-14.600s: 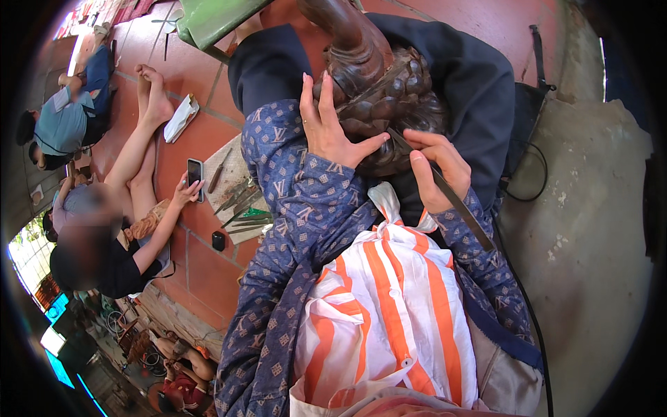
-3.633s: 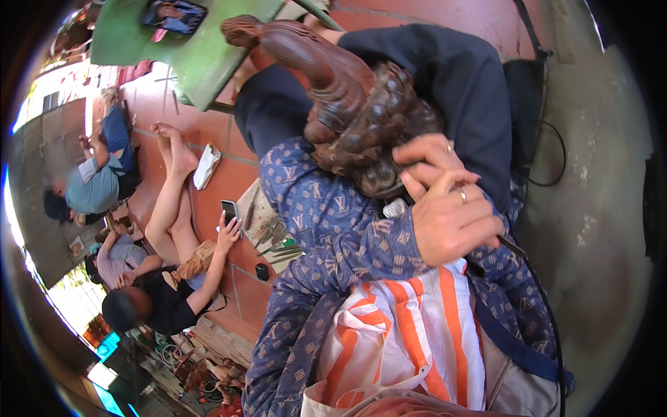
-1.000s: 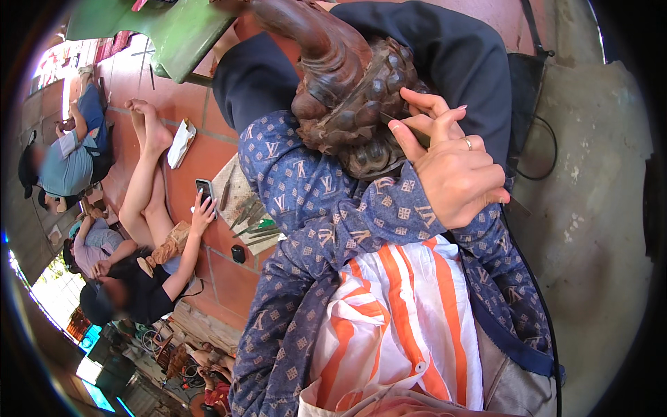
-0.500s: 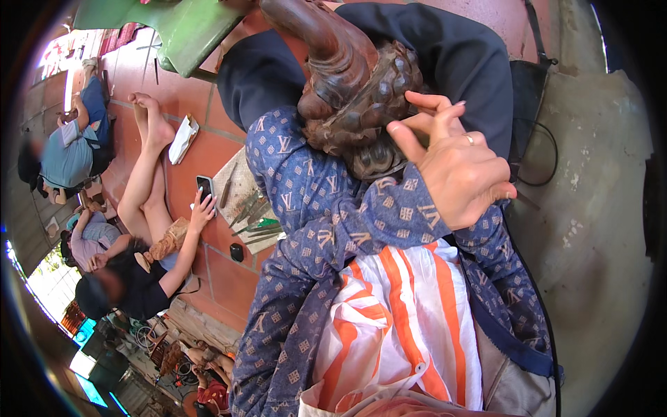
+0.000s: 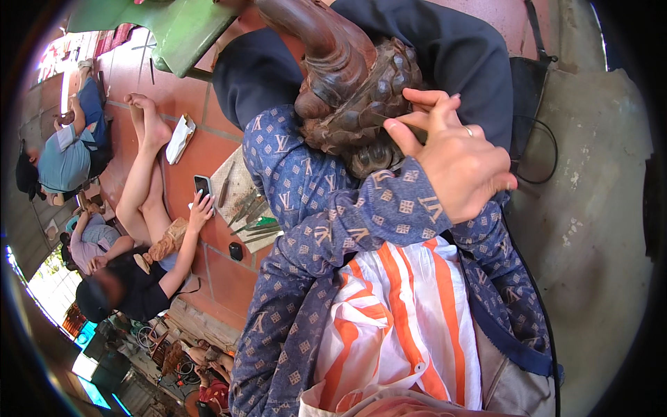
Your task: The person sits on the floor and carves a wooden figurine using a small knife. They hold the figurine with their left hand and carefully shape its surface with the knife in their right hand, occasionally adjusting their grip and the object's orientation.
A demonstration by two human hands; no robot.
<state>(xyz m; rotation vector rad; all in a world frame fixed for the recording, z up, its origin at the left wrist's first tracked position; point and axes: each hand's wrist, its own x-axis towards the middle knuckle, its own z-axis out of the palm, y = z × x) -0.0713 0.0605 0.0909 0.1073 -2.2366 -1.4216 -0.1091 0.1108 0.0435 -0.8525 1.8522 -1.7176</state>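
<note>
Glossy, knobbly dark-wood carving sits between navy-trousered legs; left hand overlaps right hand, visible fingers half-curled, any grip hidden, can't tell! Red tiled floor gleams alongside.

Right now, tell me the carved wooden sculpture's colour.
The carved wooden sculpture is dark reddish-brown, best seen in the head view.

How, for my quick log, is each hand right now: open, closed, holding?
Left hand: bent over the right hand; whether it holds anything cannot be told.
Right hand: mostly covered, at the dark carving; grip cannot be told.
</note>
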